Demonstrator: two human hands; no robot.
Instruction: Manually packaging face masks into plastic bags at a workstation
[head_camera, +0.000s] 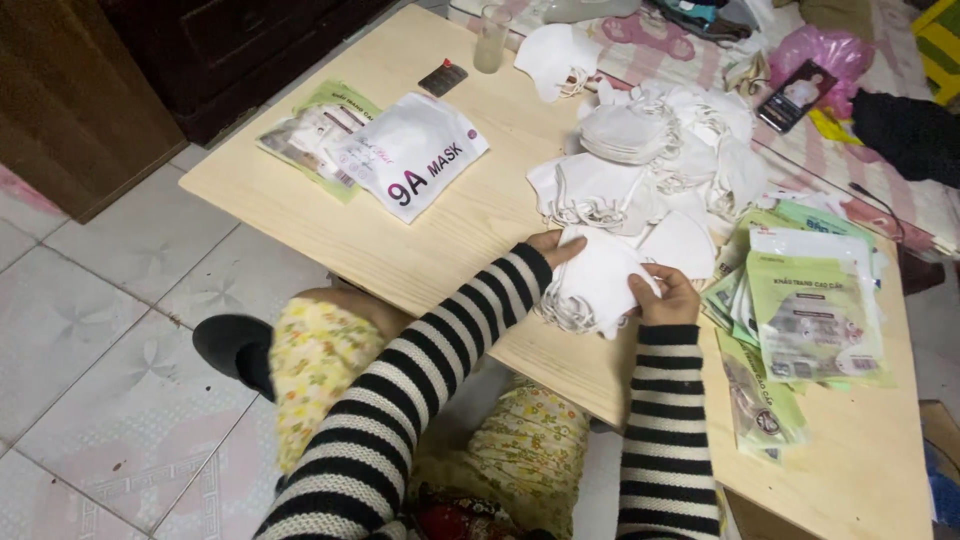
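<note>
Both the left hand (556, 247) and right hand (664, 292) clasp a white mask stack (598, 282) (fingers curled round it)

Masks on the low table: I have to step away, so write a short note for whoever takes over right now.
Left hand and right hand both hold one small stack of white masks at the table's near edge.
Loose masks are piled behind it.
Empty green pouches lie to the right.
Filled packs lie at far left: those are done.
The loose pile remains unpacked.
</note>
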